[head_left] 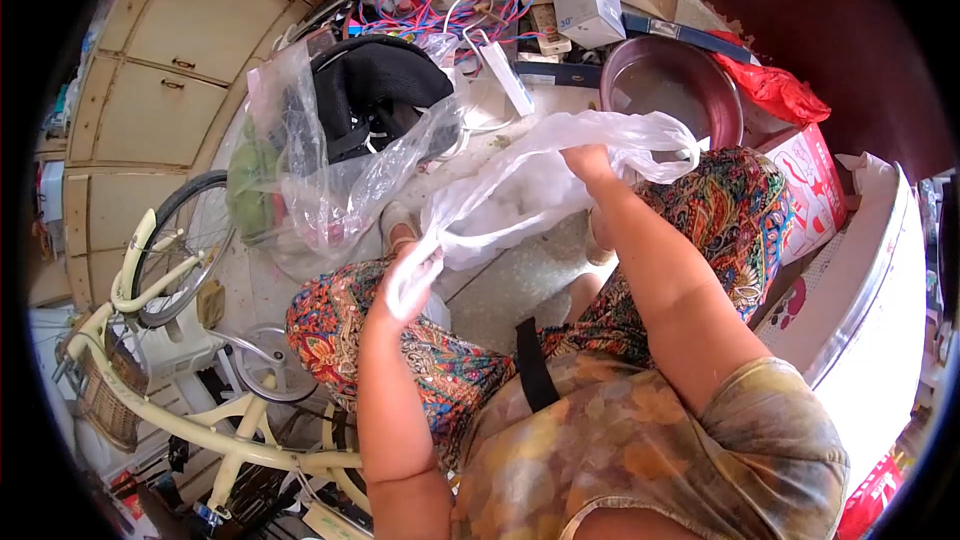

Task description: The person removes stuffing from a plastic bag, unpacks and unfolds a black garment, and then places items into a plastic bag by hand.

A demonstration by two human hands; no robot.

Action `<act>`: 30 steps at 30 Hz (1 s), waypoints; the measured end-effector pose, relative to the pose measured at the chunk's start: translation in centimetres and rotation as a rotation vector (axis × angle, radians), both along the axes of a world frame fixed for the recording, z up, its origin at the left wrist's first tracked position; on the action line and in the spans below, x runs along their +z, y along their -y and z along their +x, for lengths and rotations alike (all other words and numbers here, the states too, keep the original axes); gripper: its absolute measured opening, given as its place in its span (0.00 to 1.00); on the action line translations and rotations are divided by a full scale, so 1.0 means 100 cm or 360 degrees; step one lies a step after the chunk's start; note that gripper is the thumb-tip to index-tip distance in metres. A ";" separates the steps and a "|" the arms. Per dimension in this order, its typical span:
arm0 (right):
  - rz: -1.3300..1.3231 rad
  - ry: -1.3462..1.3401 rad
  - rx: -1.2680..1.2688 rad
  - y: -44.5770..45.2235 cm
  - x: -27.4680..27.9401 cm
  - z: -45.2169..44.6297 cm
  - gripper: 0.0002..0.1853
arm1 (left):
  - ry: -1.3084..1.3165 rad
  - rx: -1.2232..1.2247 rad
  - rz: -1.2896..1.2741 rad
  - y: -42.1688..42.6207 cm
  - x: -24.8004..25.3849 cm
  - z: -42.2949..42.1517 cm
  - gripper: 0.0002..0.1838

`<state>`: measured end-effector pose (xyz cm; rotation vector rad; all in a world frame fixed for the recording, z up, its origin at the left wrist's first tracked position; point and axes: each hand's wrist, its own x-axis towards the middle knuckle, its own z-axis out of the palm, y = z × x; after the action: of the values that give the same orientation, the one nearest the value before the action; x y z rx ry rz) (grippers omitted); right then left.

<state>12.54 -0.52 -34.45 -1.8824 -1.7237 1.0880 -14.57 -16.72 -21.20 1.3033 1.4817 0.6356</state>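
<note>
A white plastic bag (535, 165) is stretched between my two hands above the floor, its mouth spread. White, soft-looking contents (515, 195) show inside, but I cannot make out what they are. My left hand (415, 262) is closed round the bag's near left edge, with a loop of plastic hanging over the wrist. At the far right rim, my right hand (588, 162) grips the plastic, its fingertips partly hidden. One bag handle (675, 145) droops near my right knee. Left of the bag, a clear plastic bag (350, 195) lies against a black helmet-like object (375, 95).
A cream bicycle (190, 425) stands at left, before wooden cabinets (165, 70). Ahead are a brown basin (730, 110), a blue-and-white box (588, 5), a white power strip (508, 75) and tangled pink-and-blue cords (425, 5). A red-and-white carton (808, 185) stands at right.
</note>
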 end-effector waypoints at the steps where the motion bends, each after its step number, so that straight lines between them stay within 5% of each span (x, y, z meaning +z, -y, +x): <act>1: -0.0053 0.0096 -0.0040 0.003 0.001 0.001 0.26 | 0.0034 0.0226 -0.0447 -0.007 0.027 0.012 0.24; 5: -0.0363 0.0422 -0.0106 0.002 -0.021 0.008 0.28 | 0.0680 0.0735 -0.0564 -0.012 0.041 0.012 0.33; 6: -0.0003 0.0559 -0.0060 -0.003 -0.050 0.011 0.27 | 0.0680 0.0745 -0.0653 -0.015 0.038 0.006 0.32; 7: 0.0358 0.0690 -0.0013 -0.005 -0.056 0.010 0.25 | 0.0586 0.0846 -0.0599 -0.016 0.033 0.006 0.30; 10: 0.0418 0.1176 0.0329 -0.006 -0.046 0.009 0.21 | 0.0326 0.0973 -0.0502 -0.020 0.035 0.018 0.18; 13: 0.0491 0.0821 0.0567 0.000 -0.023 -0.003 0.21 | -0.0159 0.0367 -0.0051 -0.008 -0.006 0.005 0.06; 14: 0.0462 0.0517 0.0571 0.008 -0.015 -0.006 0.21 | 0.0019 0.0409 -0.0115 -0.007 -0.011 0.007 0.09; 16: 0.0344 0.0097 0.0603 0.016 -0.004 -0.010 0.23 | -0.0209 0.0115 0.0377 -0.009 -0.019 0.006 0.14; 17: 0.0278 -0.0042 0.0625 0.019 -0.002 -0.014 0.24 | -0.0267 0.0134 0.0211 -0.011 -0.003 0.016 0.21; 23: -0.0120 0.0716 0.1260 0.014 0.010 -0.042 0.34 | -0.0265 0.0062 0.0212 -0.020 0.012 0.027 0.29; 26: 0.0046 0.0979 0.1428 0.015 0.011 -0.041 0.38 | -0.0097 0.0145 0.0099 -0.025 0.021 0.031 0.29; 30: 0.0093 0.1021 0.1460 0.021 -0.070 -0.025 0.42 | 0.0242 0.0228 0.0012 -0.037 0.038 0.028 0.29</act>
<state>10.03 -2.57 -41.43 -1.4660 -3.1133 0.6629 -11.75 -13.02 -17.35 1.1354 1.4566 0.8160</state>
